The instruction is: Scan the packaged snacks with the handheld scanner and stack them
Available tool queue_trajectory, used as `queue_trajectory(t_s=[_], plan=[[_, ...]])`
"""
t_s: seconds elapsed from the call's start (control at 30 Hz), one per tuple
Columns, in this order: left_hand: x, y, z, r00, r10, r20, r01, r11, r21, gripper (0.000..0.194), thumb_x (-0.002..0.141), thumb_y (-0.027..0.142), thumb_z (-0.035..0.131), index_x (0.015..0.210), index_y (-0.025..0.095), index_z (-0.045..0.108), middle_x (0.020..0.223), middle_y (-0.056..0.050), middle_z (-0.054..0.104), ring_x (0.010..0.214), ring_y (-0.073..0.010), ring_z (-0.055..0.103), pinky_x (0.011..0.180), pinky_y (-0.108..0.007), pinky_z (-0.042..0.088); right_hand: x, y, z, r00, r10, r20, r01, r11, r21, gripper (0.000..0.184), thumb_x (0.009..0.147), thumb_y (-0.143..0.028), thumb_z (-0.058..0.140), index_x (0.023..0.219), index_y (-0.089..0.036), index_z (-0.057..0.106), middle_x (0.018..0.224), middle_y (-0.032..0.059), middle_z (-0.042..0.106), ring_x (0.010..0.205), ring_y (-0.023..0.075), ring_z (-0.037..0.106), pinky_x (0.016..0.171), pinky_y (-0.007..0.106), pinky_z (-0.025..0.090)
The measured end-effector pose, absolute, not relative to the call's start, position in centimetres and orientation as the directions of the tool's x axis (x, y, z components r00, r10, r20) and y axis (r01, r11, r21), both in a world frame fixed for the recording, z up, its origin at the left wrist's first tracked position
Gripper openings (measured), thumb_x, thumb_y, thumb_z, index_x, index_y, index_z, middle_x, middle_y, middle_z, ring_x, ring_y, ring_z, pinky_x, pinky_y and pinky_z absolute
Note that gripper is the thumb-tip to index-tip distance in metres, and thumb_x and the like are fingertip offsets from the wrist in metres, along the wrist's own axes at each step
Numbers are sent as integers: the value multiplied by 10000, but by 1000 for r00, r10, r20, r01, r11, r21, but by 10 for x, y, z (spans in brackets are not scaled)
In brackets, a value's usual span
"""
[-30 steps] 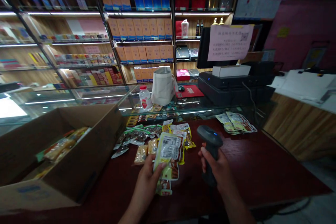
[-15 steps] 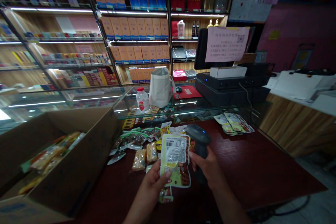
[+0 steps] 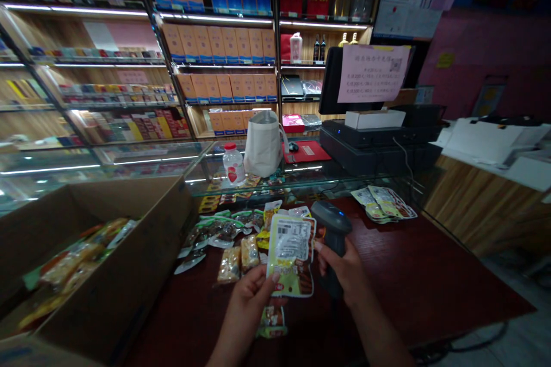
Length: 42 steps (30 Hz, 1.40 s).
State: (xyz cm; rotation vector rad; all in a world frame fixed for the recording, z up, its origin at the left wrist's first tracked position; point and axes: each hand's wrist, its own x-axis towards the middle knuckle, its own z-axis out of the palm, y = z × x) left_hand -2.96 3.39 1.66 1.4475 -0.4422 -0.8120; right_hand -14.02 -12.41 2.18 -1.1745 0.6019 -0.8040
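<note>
Between its thumb and fingers my left hand (image 3: 253,292) pinches a green and white snack packet (image 3: 291,255) by its lower left corner. The packet's printed back, with a barcode at the upper left, faces me. My right hand (image 3: 344,266) is wrapped around the handle of a dark barcode scanner (image 3: 331,218), whose head shows a small blue light. Scanner and packet are close together at the packet's right edge. Below the packet, another small snack packet (image 3: 272,321) lies on the dark red tabletop (image 3: 387,287). Wrapped pastries (image 3: 229,265) lie just left of the held packet.
An open cardboard box (image 3: 142,246) with packaged food stands at left. Several sealed packs (image 3: 221,228) lie behind the pastries. A stack of green packets (image 3: 383,203) rests at right. On the glass counter stand a bottle (image 3: 233,165), a white bag (image 3: 263,146) and a monitor (image 3: 331,83).
My left hand has shifted the packet slightly right and up. My right hand and the scanner have also moved a little to the right.
</note>
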Motion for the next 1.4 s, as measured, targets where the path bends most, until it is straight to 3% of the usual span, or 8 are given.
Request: queue_trajectory(t_s=[0.17,0.37,0.57,0.87,1.03,1.17,1.3,1.4], plan=[[-19,27,6,783,-616,-83,111,7,994,513,606,588,743,864,162,619,908,-48,700,819,-223,665,725,-332,575,-149,-122,23,577,-817,-12,198,154,-968,656,726,-590,735,1148,-139,514,668,2,621,469,113,494,440,238,419],[-13,28,0,815,-569,110,-174,-59,983,400,753,543,600,874,162,595,932,-71,690,839,-223,657,780,-320,553,-164,-95,41,774,-632,45,113,68,-991,520,821,-649,604,787,-135,529,528,-17,520,417,85,467,425,203,396],[-10,29,0,791,-569,223,-377,-168,911,346,861,448,482,929,142,628,910,-86,690,820,-206,652,743,-266,516,-164,-80,49,790,-612,-34,68,142,-987,559,785,-679,617,844,-131,529,560,-20,556,392,71,464,392,179,371],[-7,25,-9,769,-573,284,-465,-195,864,432,887,480,470,1048,130,665,943,-90,698,843,-206,665,752,-271,515,-168,-86,48,817,-575,-34,50,129,-990,570,801,-688,591,806,-120,542,500,-22,509,375,72,447,380,175,354],[-11,18,-1,766,-582,272,-463,-205,863,398,854,482,489,926,132,664,827,-79,688,757,-205,659,683,-270,518,-171,-94,43,817,-577,-21,70,134,-988,548,827,-662,588,852,-115,561,569,-6,539,400,72,458,389,184,384],[-13,-5,10,758,-626,183,-342,-144,929,423,744,551,615,862,147,657,889,-82,709,802,-228,669,707,-297,538,-178,-107,41,800,-599,33,155,154,-976,545,834,-650,593,904,-110,567,615,-7,548,406,57,444,387,175,381],[-19,-54,23,603,-791,-106,92,-62,994,560,545,522,817,907,137,634,977,-83,715,841,-242,685,681,-309,581,-195,-131,36,696,-716,49,221,149,-964,589,818,-674,594,944,-99,559,646,0,553,417,52,435,394,179,378],[-34,-105,31,472,-858,-203,302,-59,951,415,640,313,826,940,108,625,1000,-93,711,836,-211,691,693,-296,598,-215,-152,29,533,-846,-1,286,181,-941,627,785,-682,628,1013,-103,549,695,4,569,417,52,434,384,184,363]])
